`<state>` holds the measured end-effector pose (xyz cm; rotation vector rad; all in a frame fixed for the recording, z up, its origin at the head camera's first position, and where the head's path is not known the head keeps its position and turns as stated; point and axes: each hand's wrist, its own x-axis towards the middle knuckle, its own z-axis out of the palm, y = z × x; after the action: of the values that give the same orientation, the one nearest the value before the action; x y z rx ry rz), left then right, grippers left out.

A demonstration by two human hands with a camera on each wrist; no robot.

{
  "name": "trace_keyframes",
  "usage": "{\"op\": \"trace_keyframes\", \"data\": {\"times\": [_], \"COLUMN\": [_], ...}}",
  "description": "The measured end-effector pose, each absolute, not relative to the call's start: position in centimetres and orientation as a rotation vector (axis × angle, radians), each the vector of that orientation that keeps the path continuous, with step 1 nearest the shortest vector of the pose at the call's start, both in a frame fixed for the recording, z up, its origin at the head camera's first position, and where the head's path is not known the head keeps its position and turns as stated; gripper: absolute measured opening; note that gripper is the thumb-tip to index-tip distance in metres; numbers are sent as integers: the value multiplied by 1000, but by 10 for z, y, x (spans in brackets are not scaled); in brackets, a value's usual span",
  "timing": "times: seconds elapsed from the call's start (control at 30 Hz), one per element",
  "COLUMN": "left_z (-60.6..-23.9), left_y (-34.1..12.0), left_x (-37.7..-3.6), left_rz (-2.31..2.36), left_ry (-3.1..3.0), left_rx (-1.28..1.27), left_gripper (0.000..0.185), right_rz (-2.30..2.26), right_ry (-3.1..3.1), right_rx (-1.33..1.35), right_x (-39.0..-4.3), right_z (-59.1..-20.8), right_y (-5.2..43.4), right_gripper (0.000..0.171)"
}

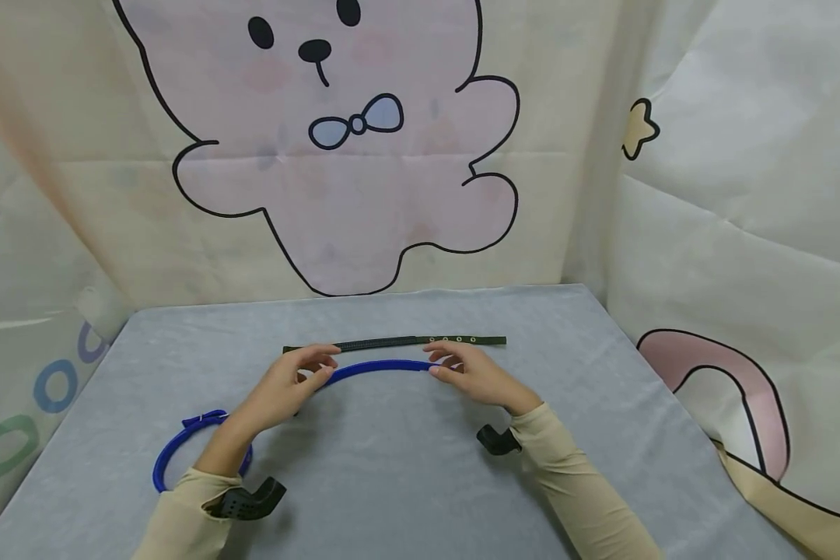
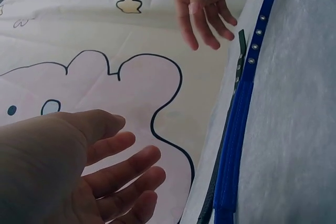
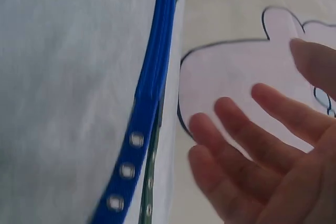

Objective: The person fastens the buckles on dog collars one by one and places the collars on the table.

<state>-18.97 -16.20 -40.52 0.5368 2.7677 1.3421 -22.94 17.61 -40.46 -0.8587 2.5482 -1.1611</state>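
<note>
Head view | left hand (image 1: 288, 383) + right hand (image 1: 474, 375): fingers loosely spread, holding nothing | blue strap (image 1: 385, 365) sits below 'em on the table (image 1: 406, 482), running left-right between both, neither clearly nearer tbh

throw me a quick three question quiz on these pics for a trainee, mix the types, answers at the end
1. Fill the gap: in the head view, just beyond the long blue strap lies a ____ strap.
2. Count: besides that long one, how many other blue straps lie on the table?
3. Choose: the left hand and right hand are
a) clenched into fists
b) open
c) crossed over each other

Key:
1. Dark green (the dark green strap).
2. One, the looped blue strap, partly hidden by the left arm.
3. b
</note>
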Motion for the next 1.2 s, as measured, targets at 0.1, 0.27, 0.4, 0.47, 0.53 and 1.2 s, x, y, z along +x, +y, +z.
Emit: {"op": "trace_keyframes", "data": {"times": [0.1,0.27,0.4,0.47,0.53,1.2], "left_z": [-406,-406,-408,-409,-410,-424], "left_y": [-165,-171,-173,-174,-175,-180], "left_x": [-190,-188,-189,-190,-191,-191], "left_rz": [1285,1124,975,908,867,638], "left_ry": [2815,2891,2906,2900,2886,2872], "left_rx": [508,466,469,478,489,526], "left_gripper": [35,39,42,43,45,56], "right_rz": [-1081,-935,-797,-718,-646,-449], "right_ry": [2569,2614,2661,2687,2707,2763], "right_rx": [-868,-865,-760,-682,-635,-434], "right_x": [-234,-240,-241,-242,-243,-253], "right_z": [-406,-408,-409,-410,-411,-417], "right_y": [187,201,209,212,216,238], "right_gripper": [44,40,30,23,20,9]}}
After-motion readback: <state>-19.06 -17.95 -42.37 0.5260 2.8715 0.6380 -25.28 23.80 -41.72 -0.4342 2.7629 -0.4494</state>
